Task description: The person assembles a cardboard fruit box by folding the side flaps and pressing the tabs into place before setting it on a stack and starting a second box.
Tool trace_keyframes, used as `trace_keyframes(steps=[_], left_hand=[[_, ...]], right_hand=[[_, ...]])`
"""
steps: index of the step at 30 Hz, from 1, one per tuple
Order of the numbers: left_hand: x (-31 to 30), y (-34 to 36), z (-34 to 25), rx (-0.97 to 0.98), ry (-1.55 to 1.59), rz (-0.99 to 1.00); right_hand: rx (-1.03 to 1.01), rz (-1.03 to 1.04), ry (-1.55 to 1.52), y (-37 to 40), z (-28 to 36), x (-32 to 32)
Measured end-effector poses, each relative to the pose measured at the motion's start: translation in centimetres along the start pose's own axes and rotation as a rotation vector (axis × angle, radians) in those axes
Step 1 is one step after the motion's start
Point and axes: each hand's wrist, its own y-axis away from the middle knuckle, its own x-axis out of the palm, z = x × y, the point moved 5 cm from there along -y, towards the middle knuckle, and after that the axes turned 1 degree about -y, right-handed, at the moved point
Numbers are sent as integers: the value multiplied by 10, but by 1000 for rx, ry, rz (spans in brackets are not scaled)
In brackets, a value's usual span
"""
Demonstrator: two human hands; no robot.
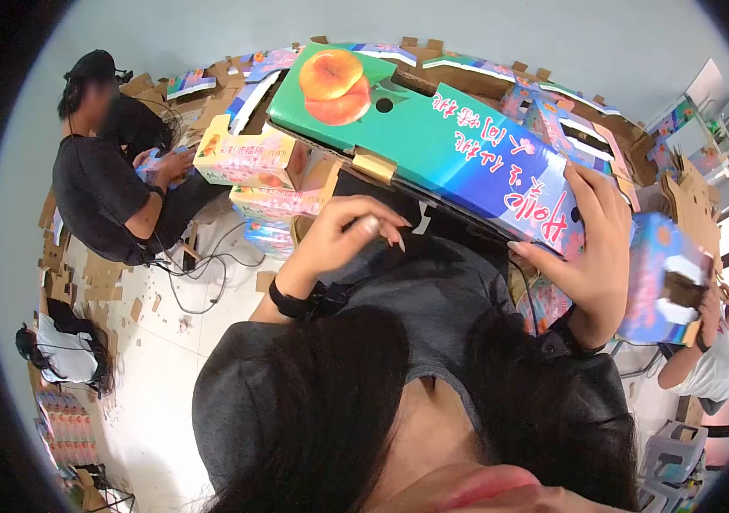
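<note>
A long printed fruit box (pixel 433 141), green at one end and blue-purple at the other with a peach picture, lies across in front of me. My right hand (pixel 591 244) grips its right end, with the thumb at the near edge and the fingers over the top. My left hand (pixel 351 231) hovers below the near side of the box, its fingers loosely bent and apart, holding nothing. A small brown cardboard flap (pixel 374 168) sticks out from the near edge just above it. The box's underside is hidden.
Stacked yellow cartons (pixel 249 158) stand to the left. A person in black (pixel 103 192) sits beyond them, handling something colourful. At right, another person's hand (pixel 709 312) holds a blue box (pixel 659 278). Cardboard scraps and a cable (pixel 223 274) lie on the floor (pixel 155 368).
</note>
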Motion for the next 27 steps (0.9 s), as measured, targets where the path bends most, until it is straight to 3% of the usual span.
trace_keyframes(steps=[1, 4, 8, 14, 20, 23, 26, 27], left_hand=[[-6, -4, 2, 30, -110, 114], [-8, -10, 17, -249, 8, 149], [11, -21, 29, -203, 339, 195], [15, -39, 35, 108, 639, -18], [4, -45, 65, 127, 802, -180], [13, -61, 44, 74, 728, -348], [20, -72, 30, 95, 668, -424], [18, -74, 30, 36, 514, -397]], right_hand=[[1, 3, 1, 0, -1, 0], [8, 14, -8, 0, -1, 0], [-3, -31, -28, 2, -2, 0], [-38, -56, -34, 2, -3, -3], [-16, -68, -36, 5, -10, -2], [11, -93, -57, 7, -14, 1], [44, -98, -88, 7, -15, 3], [58, -100, -98, 6, -15, 3]])
